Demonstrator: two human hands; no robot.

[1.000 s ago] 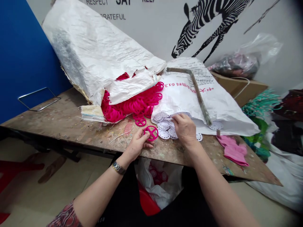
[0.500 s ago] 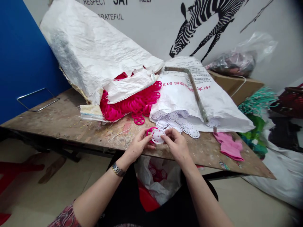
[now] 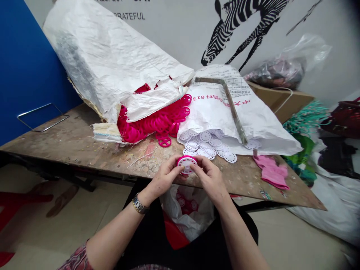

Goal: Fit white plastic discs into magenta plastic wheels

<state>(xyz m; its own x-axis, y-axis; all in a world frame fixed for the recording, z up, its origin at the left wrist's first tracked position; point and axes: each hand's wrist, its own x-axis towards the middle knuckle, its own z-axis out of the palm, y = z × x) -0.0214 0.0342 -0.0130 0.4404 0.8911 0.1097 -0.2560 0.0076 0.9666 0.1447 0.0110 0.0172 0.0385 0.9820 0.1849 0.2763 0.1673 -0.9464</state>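
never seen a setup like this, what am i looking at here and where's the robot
There's no robot here: these are a person's bare hands. The pictures come from one camera worn on that person's head, looking forward and down, so the forearms reach in from the bottom.

The left hand and right hand together hold a white disc against a pink wheel, just above the near edge of the wooden table.

On the table, pink wheels spill from one white sack, and white discs lie at the mouth of another. A bent metal bar rests on that second sack, with a pink cloth to the right.
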